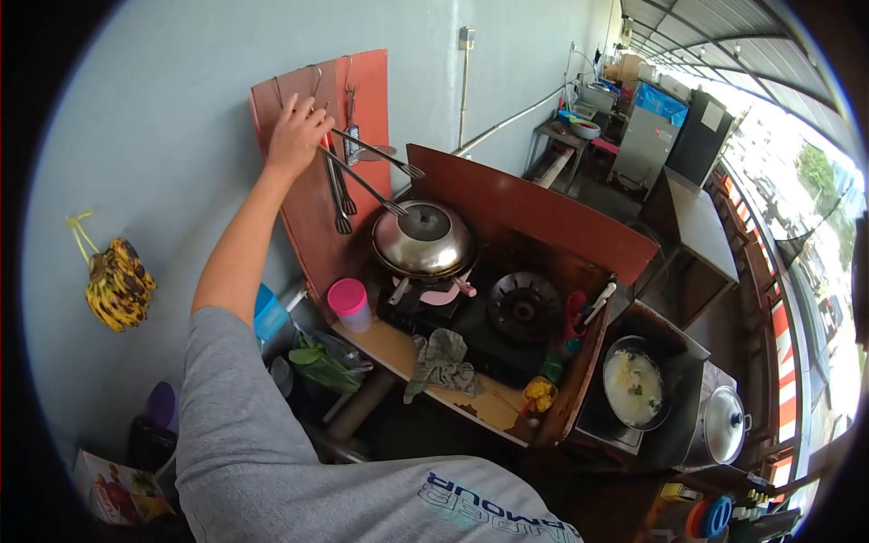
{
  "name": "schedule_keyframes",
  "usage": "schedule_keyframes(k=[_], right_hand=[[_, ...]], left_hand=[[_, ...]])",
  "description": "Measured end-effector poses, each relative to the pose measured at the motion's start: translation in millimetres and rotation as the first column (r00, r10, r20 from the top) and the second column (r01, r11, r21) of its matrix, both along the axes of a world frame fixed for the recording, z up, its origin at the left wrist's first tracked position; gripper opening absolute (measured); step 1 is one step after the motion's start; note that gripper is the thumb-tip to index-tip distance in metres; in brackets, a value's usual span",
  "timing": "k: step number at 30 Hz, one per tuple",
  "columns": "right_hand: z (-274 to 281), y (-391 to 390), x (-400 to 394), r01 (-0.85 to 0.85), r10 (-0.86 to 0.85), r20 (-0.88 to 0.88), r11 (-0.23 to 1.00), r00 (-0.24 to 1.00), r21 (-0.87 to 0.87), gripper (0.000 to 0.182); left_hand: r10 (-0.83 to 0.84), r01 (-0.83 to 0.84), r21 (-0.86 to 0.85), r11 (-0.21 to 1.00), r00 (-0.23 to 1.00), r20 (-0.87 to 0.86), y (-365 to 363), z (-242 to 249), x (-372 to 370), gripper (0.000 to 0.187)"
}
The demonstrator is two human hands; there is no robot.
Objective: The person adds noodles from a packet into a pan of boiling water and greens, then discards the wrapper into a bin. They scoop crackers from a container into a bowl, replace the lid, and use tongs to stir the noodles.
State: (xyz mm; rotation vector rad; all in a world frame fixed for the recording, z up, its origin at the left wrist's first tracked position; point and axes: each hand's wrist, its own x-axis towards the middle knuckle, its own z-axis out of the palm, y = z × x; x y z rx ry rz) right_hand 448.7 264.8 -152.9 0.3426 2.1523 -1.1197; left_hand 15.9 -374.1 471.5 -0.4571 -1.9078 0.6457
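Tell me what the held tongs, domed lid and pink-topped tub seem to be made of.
Tongs: probably metal, dark with a dull sheen along the slim arms.
Domed lid: likely polished stainless steel, given its bright, silvery reflections.
Pink-topped tub: apparently plastic, with an opaque cap and a cloudy, translucent-looking body.

hands (300, 136): left gripping spread tongs (360, 180) | domed lid (418, 246) near tongs | bananas (120, 284) against wall (181, 100)

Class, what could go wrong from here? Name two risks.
The long metal tongs in the left hand might knock the silver domed lid, since their tips appear close to it.

The crumpled greyish checked cloth lies near the round black burner, so it could scorch if that were lit; no flame is visible.
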Motion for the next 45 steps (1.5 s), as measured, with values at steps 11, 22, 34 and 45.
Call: schedule_keyframes(k=[11,22,34,45], right_hand=[[-1,-12,15,0.168,-0.169,-0.018,0.985,0.985,-0.034,0.022],[14,-10,23,0.233,-0.234,-0.022,0.972,0.972,-0.044,0.020],[81,73,82,0.073,-0.091,0.186,0.992,0.978,0.103,0.019],[99,55,20,0.050,-0.076,0.180,0.988,0.981,0.144,0.017]], left_hand=[[-0.014,0.019,-0.093,0.995,0.999,0.048,-55,6,-27,0.027],[0.079,-0.058,-0.127,0.990,0.984,0.162,-69,-22,-23,0.036],[-0.269,0.187,0.759,0.623,0.963,-0.017,-4,-232,154,0.016],[0.403,-0.528,0.701,-0.480,0.577,0.710,-120,-553,295,0.039]])
